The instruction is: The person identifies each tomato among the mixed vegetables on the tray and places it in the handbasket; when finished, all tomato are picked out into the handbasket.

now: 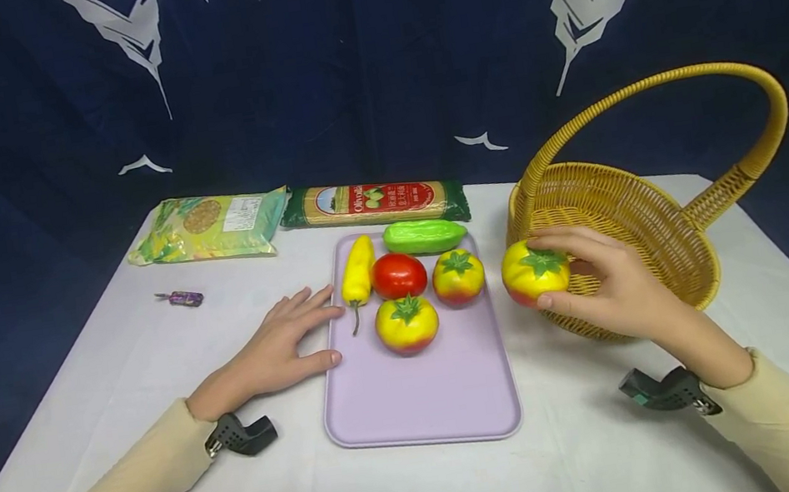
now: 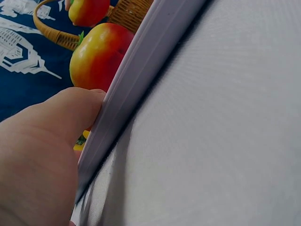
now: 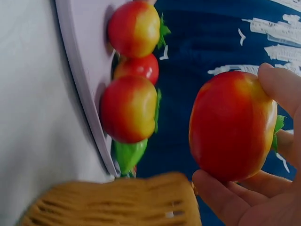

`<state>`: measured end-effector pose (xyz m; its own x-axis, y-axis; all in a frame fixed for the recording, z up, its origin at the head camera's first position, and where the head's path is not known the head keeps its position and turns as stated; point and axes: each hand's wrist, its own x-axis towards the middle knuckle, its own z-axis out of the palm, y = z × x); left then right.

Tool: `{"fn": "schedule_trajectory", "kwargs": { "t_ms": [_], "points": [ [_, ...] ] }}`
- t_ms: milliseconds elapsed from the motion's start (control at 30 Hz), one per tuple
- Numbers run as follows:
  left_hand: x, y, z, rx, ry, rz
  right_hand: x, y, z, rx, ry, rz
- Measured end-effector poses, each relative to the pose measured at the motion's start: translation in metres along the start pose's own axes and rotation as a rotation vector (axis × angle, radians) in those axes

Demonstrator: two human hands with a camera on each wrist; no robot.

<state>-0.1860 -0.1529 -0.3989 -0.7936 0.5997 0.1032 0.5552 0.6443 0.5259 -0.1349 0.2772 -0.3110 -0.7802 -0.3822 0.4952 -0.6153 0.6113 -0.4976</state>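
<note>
My right hand [image 1: 620, 286] holds a yellow-and-red tomato [image 1: 524, 274] with a green leafy top, thumb and fingers on either side of it. In the right wrist view this tomato [image 3: 230, 127] is raised off the table, close by the basket's rim. My left hand [image 1: 276, 351] lies with fingers spread at the left edge of the lilac tray [image 1: 420, 402], its thumb touching the rim in the left wrist view. On the tray are two more yellow-and-red tomatoes, one in front [image 1: 408, 330] and one at right [image 1: 458, 281], a red tomato [image 1: 398, 274], a yellow pepper [image 1: 358, 272] and a green cucumber-like vegetable [image 1: 425, 235].
A wicker basket [image 1: 630, 196] with a tall arched handle stands right of the tray, behind my right hand. Along the back lie a green-and-yellow food bag [image 1: 210, 226] and a spaghetti pack [image 1: 373, 203]. A small purple folding knife [image 1: 184, 298] lies at left.
</note>
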Motion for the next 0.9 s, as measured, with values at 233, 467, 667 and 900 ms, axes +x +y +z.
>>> {"fn": "schedule_trajectory", "kwargs": {
  "t_ms": [233,467,667,900],
  "points": [
    [0.0,0.0,0.0,0.003,-0.004,-0.003,0.0,0.008,-0.014,-0.017,0.059,0.019],
    [0.0,0.001,-0.001,0.006,-0.008,-0.011,0.0,0.021,-0.021,-0.015,0.092,0.072],
    [0.001,0.001,0.0,0.007,-0.011,-0.012,0.0,0.029,-0.024,-0.068,0.096,0.156],
    [0.0,0.001,-0.001,0.006,-0.009,-0.011,0.005,0.038,-0.028,-0.094,0.028,0.231]
  ]
}}
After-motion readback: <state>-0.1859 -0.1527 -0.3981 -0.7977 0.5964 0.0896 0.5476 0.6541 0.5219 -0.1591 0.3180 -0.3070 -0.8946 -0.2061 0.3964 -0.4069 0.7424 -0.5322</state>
